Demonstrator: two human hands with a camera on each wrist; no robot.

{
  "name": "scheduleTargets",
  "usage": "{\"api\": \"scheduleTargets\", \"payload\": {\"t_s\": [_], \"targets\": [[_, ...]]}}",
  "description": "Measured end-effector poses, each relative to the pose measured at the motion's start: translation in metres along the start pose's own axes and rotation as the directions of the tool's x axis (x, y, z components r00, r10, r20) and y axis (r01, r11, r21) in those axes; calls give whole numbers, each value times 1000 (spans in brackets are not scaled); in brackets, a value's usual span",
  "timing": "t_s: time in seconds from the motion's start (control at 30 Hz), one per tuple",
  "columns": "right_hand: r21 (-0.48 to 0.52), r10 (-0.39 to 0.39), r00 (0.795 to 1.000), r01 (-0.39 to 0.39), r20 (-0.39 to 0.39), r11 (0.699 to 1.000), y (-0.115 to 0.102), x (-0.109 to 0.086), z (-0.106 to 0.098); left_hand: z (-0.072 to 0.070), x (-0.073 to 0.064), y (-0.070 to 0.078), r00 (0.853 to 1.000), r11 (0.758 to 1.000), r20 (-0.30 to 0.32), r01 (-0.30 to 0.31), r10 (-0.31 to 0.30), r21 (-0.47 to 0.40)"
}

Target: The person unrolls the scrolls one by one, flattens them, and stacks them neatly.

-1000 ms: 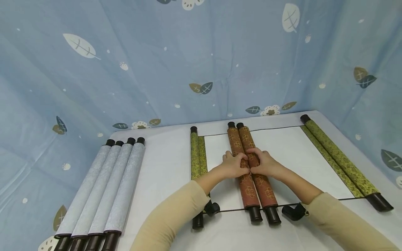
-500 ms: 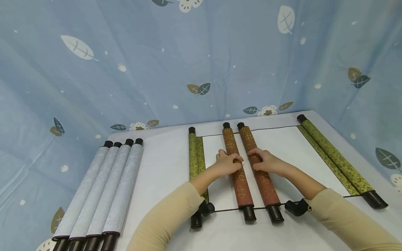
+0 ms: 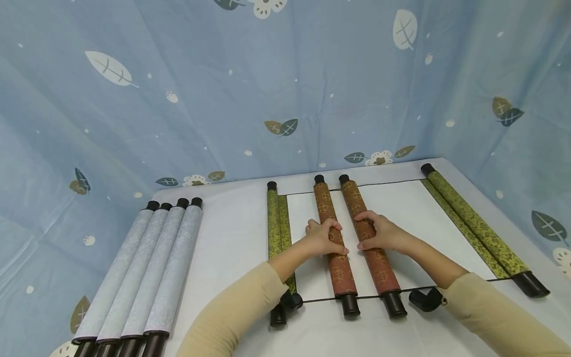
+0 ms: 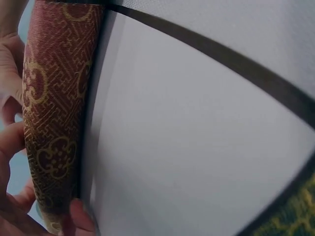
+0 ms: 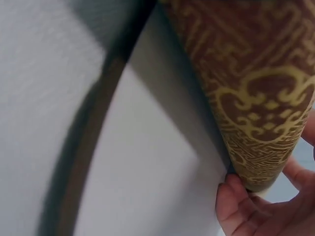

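Observation:
Two brownish-red scroll rolls with gold flower patterns and dark end knobs lie on a white sheet, with a white strip between them. My left hand grips the left roll near its middle, thumb on the inner side. On the right roll, my right hand holds likewise, fingers and thumb spread across it. In the left wrist view, fingertips wrap under the patterned roll. The right wrist view shows fingertips at the underside of the other roll.
Yellow-green patterned rolls stand at the sheet's left and right ends. Several pale grey-blue scrolls lie side by side at the left. A blue leaf-print cloth hangs behind the white-covered table.
The two brownish-red rolls, first side by side, have moved apart, the left one leftward and the right one slightly rightward. Both hands have gone with them.

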State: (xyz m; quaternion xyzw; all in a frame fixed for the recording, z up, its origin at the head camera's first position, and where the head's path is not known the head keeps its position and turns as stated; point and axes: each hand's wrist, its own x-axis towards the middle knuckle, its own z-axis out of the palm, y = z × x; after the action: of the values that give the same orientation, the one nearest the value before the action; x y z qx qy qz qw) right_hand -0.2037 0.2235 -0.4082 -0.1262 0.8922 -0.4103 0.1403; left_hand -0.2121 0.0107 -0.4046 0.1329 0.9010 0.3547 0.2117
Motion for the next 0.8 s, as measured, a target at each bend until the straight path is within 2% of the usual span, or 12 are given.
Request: {"api": "scheduleTargets", "payload": {"t_s": [0.27,0.43,0.57,0.7,0.8], "targets": [[74,51,998,-49,-20,996,2,-8,-5,-8,-8,-8,999,999,-31,-23,22,-36],[89,82,996,-79,-22,993,2,-13,-7,-14,-14,-11,1000,998,0,-20,20,-61],[69,61,998,-59,-26,996,-1,-14,-7,-18,-16,-12,1000,996,27,-10,13,-91],[-68,60,998,-60,-13,996,-5,-11,-2,-18,-16,-14,997,991,74,2,8,-136],[-209,74,997,-75,-13,975,-7,-8,4,-17,-15,-13,995,992,102,22,-10,-121]]}}
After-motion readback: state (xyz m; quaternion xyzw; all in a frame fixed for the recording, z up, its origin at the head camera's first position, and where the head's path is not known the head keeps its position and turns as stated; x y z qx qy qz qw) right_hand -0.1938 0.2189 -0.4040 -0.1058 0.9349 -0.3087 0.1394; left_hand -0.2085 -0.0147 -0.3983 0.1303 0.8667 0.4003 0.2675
